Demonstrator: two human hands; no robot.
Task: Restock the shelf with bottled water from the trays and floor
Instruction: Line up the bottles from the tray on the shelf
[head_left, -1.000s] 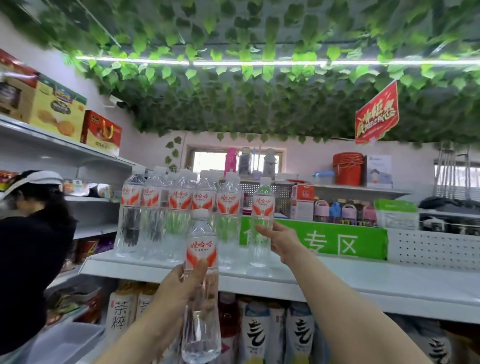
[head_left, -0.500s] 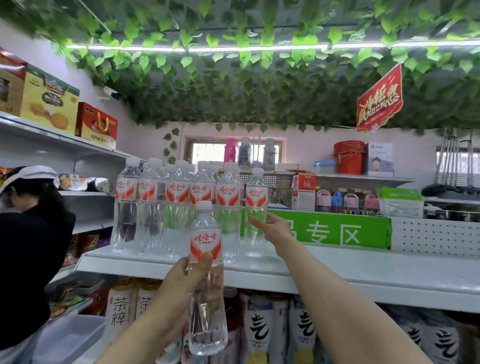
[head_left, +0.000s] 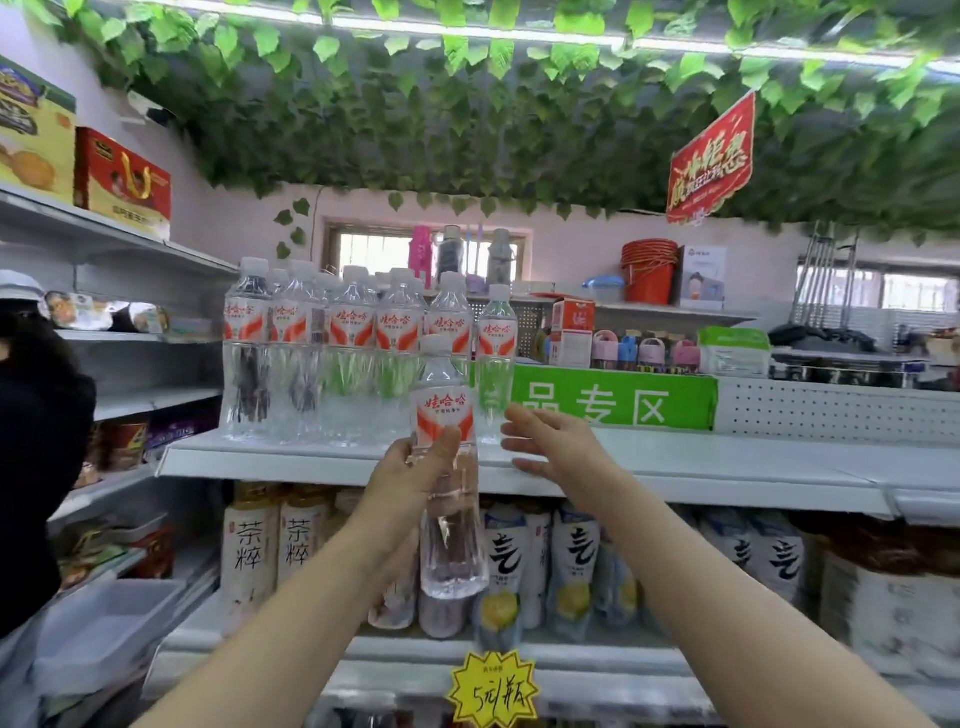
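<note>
My left hand (head_left: 410, 478) grips a clear water bottle (head_left: 448, 519) with a red-and-white label, held upright in front of the white top shelf (head_left: 675, 467). Several matching water bottles (head_left: 353, 358) stand in rows on the shelf's left part. The rightmost standing bottle (head_left: 496, 364) is just left of my right hand (head_left: 556, 447). That hand is empty, fingers spread, hovering at the shelf's front edge, apart from the bottle.
Tea and drink bottles (head_left: 576, 566) fill the lower shelf. A person in black (head_left: 36, 467) stands at the left by side shelves. A green sign (head_left: 613, 397) and perforated panel back the shelf. A yellow price tag (head_left: 492, 693) hangs below. Leaves cover the ceiling.
My right hand has let go of the rightmost shelf bottle and drawn back to the shelf edge. My left hand has raised its bottle to the right, nearer the shelf.
</note>
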